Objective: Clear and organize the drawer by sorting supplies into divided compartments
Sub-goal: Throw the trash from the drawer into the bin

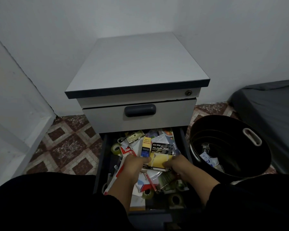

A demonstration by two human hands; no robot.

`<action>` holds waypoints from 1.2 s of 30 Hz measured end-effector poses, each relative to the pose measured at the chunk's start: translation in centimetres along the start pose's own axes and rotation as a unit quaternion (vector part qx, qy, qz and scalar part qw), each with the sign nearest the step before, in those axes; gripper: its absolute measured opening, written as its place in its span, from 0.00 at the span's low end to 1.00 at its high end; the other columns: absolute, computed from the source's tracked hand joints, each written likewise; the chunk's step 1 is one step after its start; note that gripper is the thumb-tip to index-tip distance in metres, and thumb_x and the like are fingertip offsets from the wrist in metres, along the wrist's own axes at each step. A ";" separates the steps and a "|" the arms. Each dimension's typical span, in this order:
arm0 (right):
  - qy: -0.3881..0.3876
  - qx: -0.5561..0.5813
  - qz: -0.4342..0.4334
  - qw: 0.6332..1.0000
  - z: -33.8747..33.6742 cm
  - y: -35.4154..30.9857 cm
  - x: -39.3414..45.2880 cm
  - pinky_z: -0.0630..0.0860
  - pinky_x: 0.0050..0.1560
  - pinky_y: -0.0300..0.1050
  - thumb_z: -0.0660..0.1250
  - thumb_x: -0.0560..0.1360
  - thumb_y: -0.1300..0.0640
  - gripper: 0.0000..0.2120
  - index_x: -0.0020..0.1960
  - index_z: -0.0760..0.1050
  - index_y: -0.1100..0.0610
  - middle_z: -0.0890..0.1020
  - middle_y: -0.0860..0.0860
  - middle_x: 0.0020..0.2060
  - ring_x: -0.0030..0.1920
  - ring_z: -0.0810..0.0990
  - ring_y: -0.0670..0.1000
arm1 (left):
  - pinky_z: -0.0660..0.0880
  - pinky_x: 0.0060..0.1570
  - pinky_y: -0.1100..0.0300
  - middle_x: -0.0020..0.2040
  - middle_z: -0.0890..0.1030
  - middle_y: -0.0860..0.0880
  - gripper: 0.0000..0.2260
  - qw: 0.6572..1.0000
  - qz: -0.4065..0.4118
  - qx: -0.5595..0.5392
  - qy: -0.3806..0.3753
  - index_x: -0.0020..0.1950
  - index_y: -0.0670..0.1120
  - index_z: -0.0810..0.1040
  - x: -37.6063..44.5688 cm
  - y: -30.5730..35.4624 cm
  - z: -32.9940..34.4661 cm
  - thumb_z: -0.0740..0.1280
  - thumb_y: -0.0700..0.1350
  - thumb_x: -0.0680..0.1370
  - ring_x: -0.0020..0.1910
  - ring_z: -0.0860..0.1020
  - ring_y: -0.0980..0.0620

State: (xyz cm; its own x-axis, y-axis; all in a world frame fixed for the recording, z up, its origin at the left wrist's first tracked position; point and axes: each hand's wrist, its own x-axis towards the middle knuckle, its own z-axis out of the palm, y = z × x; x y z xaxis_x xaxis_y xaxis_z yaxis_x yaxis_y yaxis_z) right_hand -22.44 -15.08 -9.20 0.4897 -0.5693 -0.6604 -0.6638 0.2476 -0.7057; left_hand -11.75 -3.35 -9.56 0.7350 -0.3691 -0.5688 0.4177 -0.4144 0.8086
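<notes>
The cabinet (137, 64) is standing against the wall, and its lower drawer (105, 155) is hanging open below the closed upper drawer (138, 114). To the right of the open drawer, a black bin (230, 144) is holding scraps. Inside the drawer, loose supplies are lying heaped, with no dividers showing. The battery pack (162, 149) is lying at the drawer's middle, tape rolls (116, 148) along its left side and front. The left hand (135, 164) and right hand (178, 164) are pinching opposite edges of a yellow packet (158, 161) just in front of the battery pack. The clearing step appears to be under way; the next move is likely calling for lifting the packet free without dragging neighbouring items.
</notes>
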 end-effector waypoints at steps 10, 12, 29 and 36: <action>0.068 -0.118 -0.009 0.991 -0.9 -0.1 0.1 0.70 0.34 0.41 0.69 0.71 0.56 0.11 0.34 0.71 0.58 0.75 0.55 0.32 0.33 0.75 0.54 | 0.76 0.32 0.58 0.44 0.82 0.42 0.10 0.993 -0.069 -0.093 -0.027 0.51 0.40 0.79 -0.9 1.4 -1.7 0.73 0.35 0.71 0.40 0.81 0.45; 0.107 -0.175 -0.040 0.978 -0.9 -0.3 -0.1 0.66 0.31 0.39 0.66 0.72 0.54 0.09 0.37 0.70 0.56 0.75 0.53 0.36 0.38 0.76 0.55 | 0.77 0.34 0.57 0.44 0.81 0.43 0.11 0.993 -0.074 -0.094 -0.018 0.52 0.40 0.78 -0.7 1.3 -2.0 0.72 0.35 0.71 0.41 0.80 0.45; 0.088 0.071 -0.058 0.992 -0.5 -0.7 0.8 0.70 0.44 0.48 0.65 0.75 0.60 0.07 0.48 0.75 0.65 0.76 0.60 0.45 0.46 0.77 0.60 | 0.77 0.36 0.55 0.53 0.80 0.41 0.08 0.989 -0.082 -0.122 -0.025 0.48 0.41 0.80 -1.3 1.3 -3.0 0.73 0.39 0.71 0.41 0.78 0.46; 0.151 0.079 -0.109 0.979 -2.5 -1.8 -0.5 0.72 0.46 0.48 0.62 0.76 0.62 0.13 0.60 0.71 0.61 0.76 0.57 0.47 0.48 0.75 0.57 | 0.76 0.37 0.57 0.37 0.82 0.43 0.04 0.982 -0.083 -0.153 -0.075 0.48 0.40 0.79 -2.8 2.1 -3.5 0.69 0.38 0.74 0.32 0.81 0.48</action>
State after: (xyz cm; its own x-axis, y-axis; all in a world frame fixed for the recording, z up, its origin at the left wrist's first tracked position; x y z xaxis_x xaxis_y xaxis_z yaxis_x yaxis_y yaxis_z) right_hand -22.88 -17.18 -6.91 0.4044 -0.8219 -0.4012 -0.4546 0.2001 -0.8680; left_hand -11.10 -0.28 -5.72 0.5650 -0.4455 -0.6945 0.6831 -0.2195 0.6966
